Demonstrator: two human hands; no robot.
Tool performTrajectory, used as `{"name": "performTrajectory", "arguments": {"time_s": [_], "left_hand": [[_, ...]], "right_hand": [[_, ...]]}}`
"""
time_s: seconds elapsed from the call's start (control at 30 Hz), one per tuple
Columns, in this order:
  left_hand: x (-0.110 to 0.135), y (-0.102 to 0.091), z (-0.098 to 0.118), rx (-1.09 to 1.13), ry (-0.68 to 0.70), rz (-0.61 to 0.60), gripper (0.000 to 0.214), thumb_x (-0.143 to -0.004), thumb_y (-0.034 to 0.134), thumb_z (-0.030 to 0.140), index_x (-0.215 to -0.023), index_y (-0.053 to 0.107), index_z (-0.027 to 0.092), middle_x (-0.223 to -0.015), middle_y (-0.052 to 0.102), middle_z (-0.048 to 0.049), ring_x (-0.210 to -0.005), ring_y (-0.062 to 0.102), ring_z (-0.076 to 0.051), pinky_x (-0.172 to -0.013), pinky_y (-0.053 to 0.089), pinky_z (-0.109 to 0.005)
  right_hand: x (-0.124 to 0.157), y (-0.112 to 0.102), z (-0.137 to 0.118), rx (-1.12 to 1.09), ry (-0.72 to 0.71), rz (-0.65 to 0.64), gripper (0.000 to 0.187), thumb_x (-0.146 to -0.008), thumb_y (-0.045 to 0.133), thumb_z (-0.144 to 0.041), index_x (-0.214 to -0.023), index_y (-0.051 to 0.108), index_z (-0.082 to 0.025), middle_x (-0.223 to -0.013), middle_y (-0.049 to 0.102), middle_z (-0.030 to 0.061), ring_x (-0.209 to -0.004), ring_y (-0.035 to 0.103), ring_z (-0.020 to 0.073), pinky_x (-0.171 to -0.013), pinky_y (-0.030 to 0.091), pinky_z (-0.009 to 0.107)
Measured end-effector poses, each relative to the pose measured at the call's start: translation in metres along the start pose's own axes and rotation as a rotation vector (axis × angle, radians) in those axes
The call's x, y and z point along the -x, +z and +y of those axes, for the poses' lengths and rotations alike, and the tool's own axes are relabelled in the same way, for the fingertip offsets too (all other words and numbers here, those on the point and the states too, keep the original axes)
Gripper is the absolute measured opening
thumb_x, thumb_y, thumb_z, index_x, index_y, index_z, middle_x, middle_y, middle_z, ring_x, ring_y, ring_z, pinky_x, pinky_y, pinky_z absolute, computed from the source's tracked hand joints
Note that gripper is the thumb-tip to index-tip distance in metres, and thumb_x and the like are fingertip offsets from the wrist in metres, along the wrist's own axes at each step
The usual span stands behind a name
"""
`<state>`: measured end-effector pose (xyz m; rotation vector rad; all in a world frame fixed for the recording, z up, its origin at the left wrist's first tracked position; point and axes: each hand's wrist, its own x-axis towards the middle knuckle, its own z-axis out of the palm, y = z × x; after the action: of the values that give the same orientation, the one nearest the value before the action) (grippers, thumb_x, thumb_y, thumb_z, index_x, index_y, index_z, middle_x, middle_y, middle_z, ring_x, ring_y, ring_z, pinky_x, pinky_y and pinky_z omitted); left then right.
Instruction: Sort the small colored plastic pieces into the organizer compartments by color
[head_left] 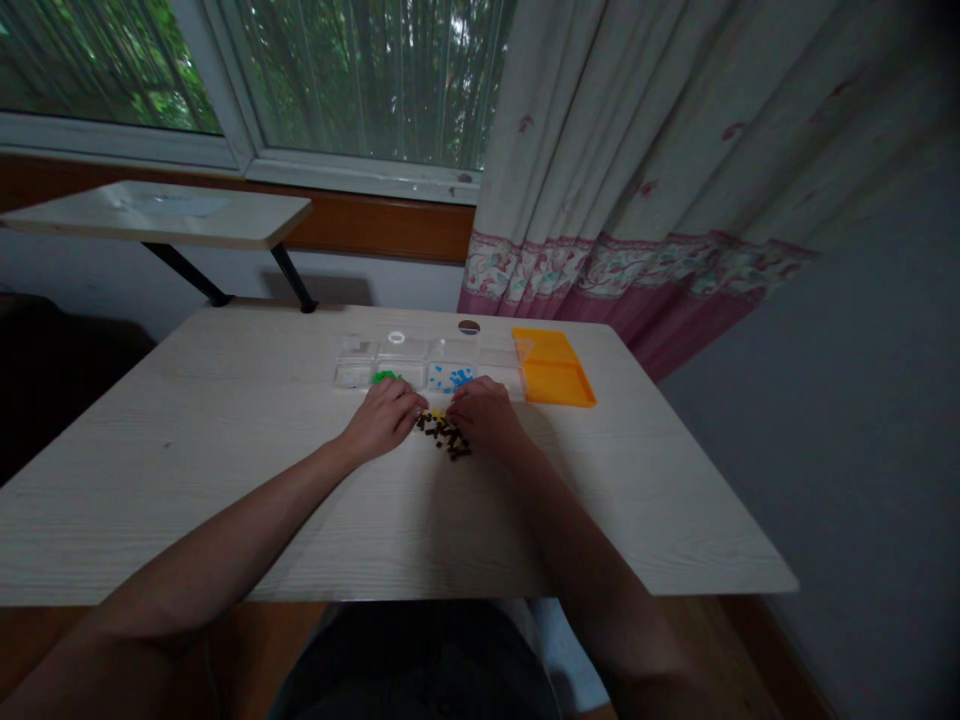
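Observation:
A loose pile of small dark brown pieces, with some yellow pieces at its far side, lies on the table between my hands. At its left edge is my left hand, fingers bent and brought together at the tips. My right hand is curled over the pile's right side. Whatever either hand pinches is too small to make out. Just beyond them sits a clear compartment box. Green pieces fill part of one compartment, and blue pieces are scattered in another, partly hidden by my right hand.
An orange tray lies to the right of the clear box. A round dark spot shows near the back edge of the pale table. At the back left, a raised shelf stands on black legs. Curtains hang behind.

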<state>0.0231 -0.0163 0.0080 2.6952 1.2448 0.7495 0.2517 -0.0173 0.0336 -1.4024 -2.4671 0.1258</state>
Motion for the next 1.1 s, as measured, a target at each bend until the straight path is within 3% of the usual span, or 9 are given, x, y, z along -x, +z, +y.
{"name": "performTrajectory", "arguments": {"time_s": [0.43,1.1], "left_hand": [[-0.0008,-0.0015,-0.0003,0.010,0.002,-0.021,0.021,-0.090,0.048,0.022,-0.100,0.067,0.022,-0.094,0.055,-0.0079,-0.096,0.047,-0.023,-0.086,0.038,-0.040],[-0.0012,-0.0029,0.0007,0.014,0.021,-0.036,0.018,-0.090,0.055,0.032,-0.101,0.067,0.023,-0.092,0.056,-0.0062,-0.094,0.047,-0.023,-0.084,0.036,-0.038]], "right_hand": [[-0.0007,0.0009,0.0021,0.011,0.005,-0.009,0.014,-0.083,0.063,-0.025,-0.090,0.075,-0.026,-0.106,0.068,0.0046,-0.107,0.050,0.0224,-0.089,0.032,0.035],[0.0001,0.0001,0.0011,0.001,-0.005,-0.003,0.015,-0.085,0.062,-0.026,-0.091,0.075,-0.025,-0.105,0.068,0.0045,-0.104,0.051,0.0209,-0.090,0.032,0.034]]}}
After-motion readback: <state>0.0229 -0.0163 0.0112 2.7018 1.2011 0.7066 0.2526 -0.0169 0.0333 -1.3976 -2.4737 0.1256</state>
